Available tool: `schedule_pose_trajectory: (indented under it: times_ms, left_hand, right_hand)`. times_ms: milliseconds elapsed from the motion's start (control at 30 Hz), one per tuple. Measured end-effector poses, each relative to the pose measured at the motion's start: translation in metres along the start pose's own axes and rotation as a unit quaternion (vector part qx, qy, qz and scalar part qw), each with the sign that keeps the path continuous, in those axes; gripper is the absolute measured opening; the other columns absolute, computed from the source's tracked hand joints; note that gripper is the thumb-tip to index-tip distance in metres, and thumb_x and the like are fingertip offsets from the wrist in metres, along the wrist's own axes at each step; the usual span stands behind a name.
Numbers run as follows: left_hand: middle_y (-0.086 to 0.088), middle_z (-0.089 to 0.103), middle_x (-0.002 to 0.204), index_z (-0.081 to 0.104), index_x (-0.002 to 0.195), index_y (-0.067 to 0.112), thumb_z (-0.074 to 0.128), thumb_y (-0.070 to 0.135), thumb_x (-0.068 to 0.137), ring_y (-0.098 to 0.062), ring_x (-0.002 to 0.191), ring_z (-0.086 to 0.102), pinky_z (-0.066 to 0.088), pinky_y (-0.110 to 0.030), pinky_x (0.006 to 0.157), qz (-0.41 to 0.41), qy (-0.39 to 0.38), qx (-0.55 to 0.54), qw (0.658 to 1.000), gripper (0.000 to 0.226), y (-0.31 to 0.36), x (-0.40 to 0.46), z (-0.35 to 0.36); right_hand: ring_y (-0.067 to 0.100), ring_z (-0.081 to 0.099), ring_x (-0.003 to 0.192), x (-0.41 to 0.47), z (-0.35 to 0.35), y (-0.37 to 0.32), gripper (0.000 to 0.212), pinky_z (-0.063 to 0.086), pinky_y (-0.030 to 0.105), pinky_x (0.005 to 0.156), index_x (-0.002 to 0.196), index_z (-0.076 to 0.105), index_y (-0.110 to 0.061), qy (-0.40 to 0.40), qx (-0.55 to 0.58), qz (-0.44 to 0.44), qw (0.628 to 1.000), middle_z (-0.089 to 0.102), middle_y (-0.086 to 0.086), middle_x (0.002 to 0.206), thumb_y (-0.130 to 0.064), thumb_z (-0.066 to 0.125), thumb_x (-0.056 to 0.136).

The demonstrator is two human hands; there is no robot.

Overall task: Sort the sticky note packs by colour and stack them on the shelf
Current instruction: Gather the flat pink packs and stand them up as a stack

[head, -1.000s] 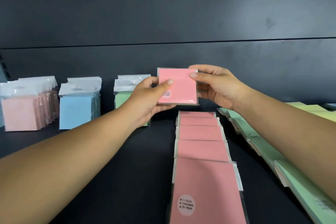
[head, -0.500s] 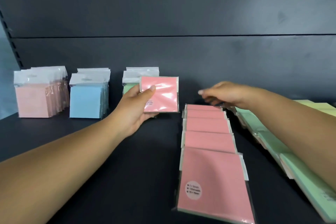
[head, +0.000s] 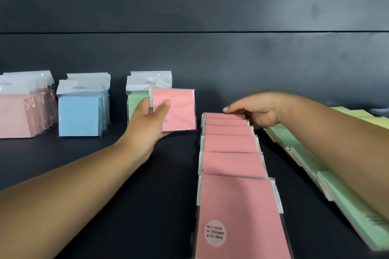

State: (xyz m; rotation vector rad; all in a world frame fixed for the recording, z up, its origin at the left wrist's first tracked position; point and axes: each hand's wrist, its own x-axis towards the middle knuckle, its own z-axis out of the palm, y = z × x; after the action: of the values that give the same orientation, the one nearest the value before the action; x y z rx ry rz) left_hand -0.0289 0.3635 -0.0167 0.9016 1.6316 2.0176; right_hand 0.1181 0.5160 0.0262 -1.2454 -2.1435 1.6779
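Note:
My left hand grips a pink sticky note pack upright, thumb across its front, just in front of the standing green packs. A row of overlapping pink packs lies flat on the dark shelf, running from the front edge toward the back. My right hand reaches over the far end of that row, and its fingers curl round the farthest pack. Standing stacks of pale pink packs and blue packs are at the back left.
A row of flat green packs lies along the right under my right forearm, with yellow-green packs beyond it. The dark back wall closes off the shelf behind everything.
My right hand let go of the pink pack and dropped to the far end of the flat pink row. My left hand carried the pack down and left, toward the green stack.

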Motion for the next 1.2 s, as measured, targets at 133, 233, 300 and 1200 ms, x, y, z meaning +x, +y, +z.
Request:
schedule_pose_trajectory:
  times_ms: [133, 233, 300, 1200]
  left_hand:
    - [-0.003, 0.063, 0.102, 0.050, 0.086, 0.019, 0.049, 0.021, 0.096, -0.021, 0.098, 0.063, 0.055, -0.035, 0.076, 0.004, -0.002, -0.021, 1.000, 0.010, 0.001, 0.000, 0.000]
    - [-0.010, 0.060, 0.111, 0.047, 0.085, 0.018, 0.049, 0.024, 0.095, -0.025, 0.105, 0.062, 0.054, -0.040, 0.083, 0.002, 0.006, -0.013, 1.000, 0.012, 0.002, 0.000, 0.000]
    - [-0.016, 0.058, 0.119, 0.047, 0.086, 0.018, 0.049, 0.025, 0.095, -0.027, 0.109, 0.061, 0.053, -0.043, 0.086, 0.000, 0.009, -0.008, 1.000, 0.011, 0.003, 0.000, -0.001]
    - [0.005, 0.069, 0.088, 0.060, 0.099, 0.024, 0.054, 0.025, 0.090, -0.011, 0.078, 0.066, 0.053, -0.025, 0.062, -0.009, -0.163, -0.026, 0.986, 0.011, 0.034, -0.012, 0.000]
  right_hand:
    - [0.006, 0.057, 0.040, -0.001, -0.002, 0.000, 0.017, 0.047, 0.017, 0.048, 0.074, 0.056, -0.016, -0.021, 0.038, -0.002, 0.999, 0.059, -0.006, 0.046, -0.016, 0.054, 0.091]
    - [0.004, 0.060, 0.041, 0.001, -0.008, -0.005, 0.014, 0.052, 0.017, 0.045, 0.076, 0.056, -0.016, 0.018, 0.112, -0.064, 0.991, 0.062, -0.007, 0.047, -0.015, 0.056, 0.090]
    - [0.006, 0.062, 0.045, 0.001, -0.014, -0.009, 0.013, 0.054, 0.021, 0.047, 0.076, 0.057, -0.015, 0.071, 0.152, -0.127, 0.978, 0.063, -0.006, 0.047, -0.013, 0.059, 0.089]
    - [0.002, 0.057, 0.059, -0.032, 0.047, -0.026, 0.017, 0.045, 0.017, 0.057, 0.080, 0.053, -0.023, 0.060, 0.045, -0.417, 0.906, 0.058, -0.005, 0.073, -0.014, 0.068, 0.082]
